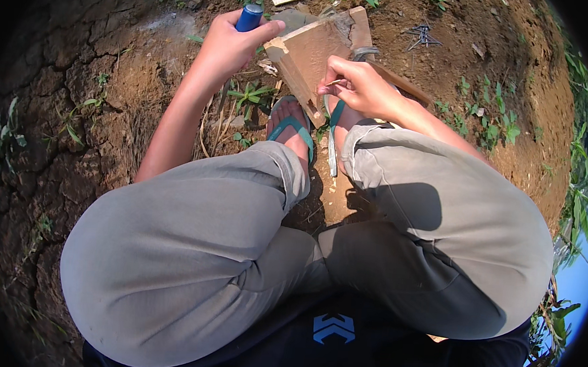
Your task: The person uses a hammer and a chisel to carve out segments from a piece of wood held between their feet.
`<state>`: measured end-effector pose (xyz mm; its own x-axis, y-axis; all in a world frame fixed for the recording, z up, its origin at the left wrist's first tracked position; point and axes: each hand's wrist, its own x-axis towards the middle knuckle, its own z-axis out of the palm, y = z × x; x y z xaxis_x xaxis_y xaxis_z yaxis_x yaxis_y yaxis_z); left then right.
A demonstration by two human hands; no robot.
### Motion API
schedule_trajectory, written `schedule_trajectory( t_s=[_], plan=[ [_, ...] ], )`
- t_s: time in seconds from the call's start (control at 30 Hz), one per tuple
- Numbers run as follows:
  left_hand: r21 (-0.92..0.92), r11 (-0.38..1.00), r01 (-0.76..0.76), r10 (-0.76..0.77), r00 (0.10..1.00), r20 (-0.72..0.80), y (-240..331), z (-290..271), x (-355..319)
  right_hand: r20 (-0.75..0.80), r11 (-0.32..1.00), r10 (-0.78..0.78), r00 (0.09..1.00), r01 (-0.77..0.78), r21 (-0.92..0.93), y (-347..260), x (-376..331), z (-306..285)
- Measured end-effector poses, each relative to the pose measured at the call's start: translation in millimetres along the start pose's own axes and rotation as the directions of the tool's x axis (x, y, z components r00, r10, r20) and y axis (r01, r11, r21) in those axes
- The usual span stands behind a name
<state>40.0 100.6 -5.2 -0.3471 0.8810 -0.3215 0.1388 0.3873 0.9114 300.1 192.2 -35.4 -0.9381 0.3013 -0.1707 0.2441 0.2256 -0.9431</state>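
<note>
Left hand [230,44] is wrapped around a blue cylindrical handle [249,19] at 11 o'clock; by the right hand [363,88], at 1 o'clock, a slender piece [334,83] is pinched beside the wooden board [319,49] at 12 o'clock. The board is best kept steady, the pinch light. The handle's lower end is hidden; the slender piece cannot be identified.

Green weeds [251,95] dot cracked brown soil [61,78], with blue sky [576,285] at the lower right.

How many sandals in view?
2: one green-strapped sandal on the left foot; another sandal on the right foot, partly hidden. No others visible.
</note>
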Motion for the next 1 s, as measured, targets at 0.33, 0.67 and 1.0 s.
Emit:
schedule_trajectory(
  t_s=[0.33, 0.67, 1.0],
  plan=[
    [-0.048, 0.996, -0.069, 0.068, 0.997, -0.024, 0, -6, 0, -0.105, 0.919, -0.373, 0.922, 0.351, -0.182, 16, -45, 5],
    [-0.026, 0.998, -0.065, 0.064, 0.997, -0.038, 0, -12, 0, -0.287, 0.875, -0.447, 0.847, 0.348, -0.335, 38, -67, 14],
    [-0.004, 1.000, -0.021, 0.021, 0.998, -0.052, 1, -11, -5, -0.345, 0.929, -0.349, 0.871, 0.272, -0.251, 47, -75, 18]
  ],
)
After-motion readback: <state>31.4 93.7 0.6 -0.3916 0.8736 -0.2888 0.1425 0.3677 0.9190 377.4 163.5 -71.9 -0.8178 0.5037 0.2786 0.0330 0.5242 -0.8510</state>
